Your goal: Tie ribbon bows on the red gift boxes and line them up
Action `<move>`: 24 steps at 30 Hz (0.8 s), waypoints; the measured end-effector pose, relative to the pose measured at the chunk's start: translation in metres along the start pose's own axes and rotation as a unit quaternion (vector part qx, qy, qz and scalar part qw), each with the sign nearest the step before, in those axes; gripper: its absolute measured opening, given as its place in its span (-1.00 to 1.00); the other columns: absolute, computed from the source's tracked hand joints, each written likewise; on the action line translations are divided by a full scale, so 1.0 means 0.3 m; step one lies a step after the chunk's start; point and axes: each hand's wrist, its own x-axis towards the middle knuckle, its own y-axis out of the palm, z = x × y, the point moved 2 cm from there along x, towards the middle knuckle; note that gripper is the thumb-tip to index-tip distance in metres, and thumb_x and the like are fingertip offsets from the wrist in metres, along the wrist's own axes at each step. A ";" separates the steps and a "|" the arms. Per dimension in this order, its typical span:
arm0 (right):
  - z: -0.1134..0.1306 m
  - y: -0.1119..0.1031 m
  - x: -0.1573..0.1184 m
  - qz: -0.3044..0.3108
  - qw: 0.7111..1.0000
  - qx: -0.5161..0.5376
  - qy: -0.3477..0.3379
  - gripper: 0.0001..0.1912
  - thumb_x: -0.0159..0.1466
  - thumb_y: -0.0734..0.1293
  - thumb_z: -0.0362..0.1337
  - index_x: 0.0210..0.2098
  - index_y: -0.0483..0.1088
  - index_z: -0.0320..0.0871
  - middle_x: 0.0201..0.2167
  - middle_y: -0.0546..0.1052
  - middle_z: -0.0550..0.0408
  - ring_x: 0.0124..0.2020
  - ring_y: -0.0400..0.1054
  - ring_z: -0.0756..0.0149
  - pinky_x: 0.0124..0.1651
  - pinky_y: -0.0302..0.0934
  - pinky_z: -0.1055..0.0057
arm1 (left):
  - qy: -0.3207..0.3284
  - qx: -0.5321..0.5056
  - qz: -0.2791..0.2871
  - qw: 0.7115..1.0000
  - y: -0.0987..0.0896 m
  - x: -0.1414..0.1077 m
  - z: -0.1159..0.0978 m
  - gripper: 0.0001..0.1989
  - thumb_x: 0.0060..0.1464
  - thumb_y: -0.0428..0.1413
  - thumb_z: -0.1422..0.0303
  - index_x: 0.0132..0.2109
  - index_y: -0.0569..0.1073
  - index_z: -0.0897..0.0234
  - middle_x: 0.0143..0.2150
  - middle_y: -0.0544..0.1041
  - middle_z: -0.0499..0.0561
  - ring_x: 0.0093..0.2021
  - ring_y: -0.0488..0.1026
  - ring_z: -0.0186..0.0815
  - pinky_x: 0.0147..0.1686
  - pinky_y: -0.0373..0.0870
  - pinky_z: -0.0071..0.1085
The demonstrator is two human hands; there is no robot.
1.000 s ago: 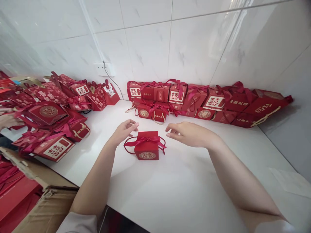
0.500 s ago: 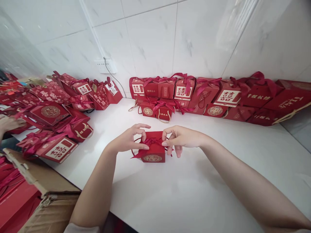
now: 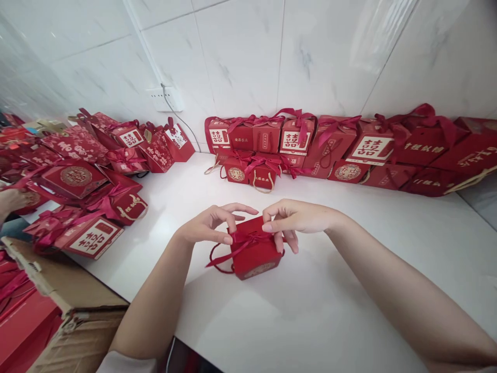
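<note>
"One small red box (image 3: pixel 254 255), on the white table (image 3: pixel 240 316) between the two hands, its front set at a slant."

"What's on it?"

"A gold medallion (image 3: pixel 259 270) on the front, a dark red cord handle (image 3: pixel 217 268) looping out on the left, and a crimson ribbon (image 3: pixel 249 242) tied in a bow on top, one tail trailing left past the edge."

"And the hands?"

"Left hand (image 3: pixel 207 225): thumb and forefinger pinch the ribbon at the bow's left side, the other fingers stretched over the top. Right hand (image 3: pixel 301 216): thumb and forefinger pinched on the ribbon's right side, the remaining fingers hanging down beside the box."

"Beyond that?"

"Behind, a row of red boxes (image 3: pixel 330 150) stacked against the tiled wall (image 3: pixel 240 57), double-happiness characters on some. Off left, a jumbled heap of boxes (image 3: pixel 77 176), with a co-worker's hand (image 3: pixel 11 201) at its far edge."

"Nearest us?"

"Lower left, an open cardboard carton (image 3: pixel 89 331) with red packaging (image 3: pixel 27 321) inside."
</note>
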 end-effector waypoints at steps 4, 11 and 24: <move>0.016 -0.023 -0.028 -0.047 0.999 0.002 -0.013 -0.59 0.24 0.35 0.08 -0.35 0.27 -0.16 -0.59 0.57 0.13 -0.71 0.38 0.43 -0.61 0.21 0.55 | 0.031 -0.010 -0.087 0.996 -0.002 0.004 0.023 -0.91 0.00 0.28 0.34 -0.38 0.55 0.26 -0.10 0.48 0.12 -0.12 0.45 -0.24 -0.05 0.40 -0.28; 0.040 -0.016 -0.051 -0.073 0.997 -0.014 -0.023 -0.57 0.25 0.33 0.10 -0.43 0.21 -0.13 -0.65 0.53 0.18 -0.72 0.38 0.39 -0.62 0.23 0.51 | 0.003 -0.137 -0.143 0.980 0.029 0.011 0.050 -0.85 0.12 0.18 0.31 -0.30 0.43 0.33 -0.39 0.47 0.02 -0.49 0.28 -0.46 -0.51 0.15 -0.51; 0.061 -0.039 -0.087 -0.217 0.959 -0.179 -0.021 -0.74 0.32 0.25 -0.05 -0.20 0.37 -0.11 -0.34 0.51 0.11 -0.55 0.31 0.46 -0.49 0.22 0.47 | -0.119 -0.077 -0.132 0.981 0.038 0.028 0.029 -0.78 0.18 0.10 0.22 -0.10 0.40 0.23 -0.38 0.34 -0.10 -0.68 0.08 -0.60 -0.70 -0.09 -0.55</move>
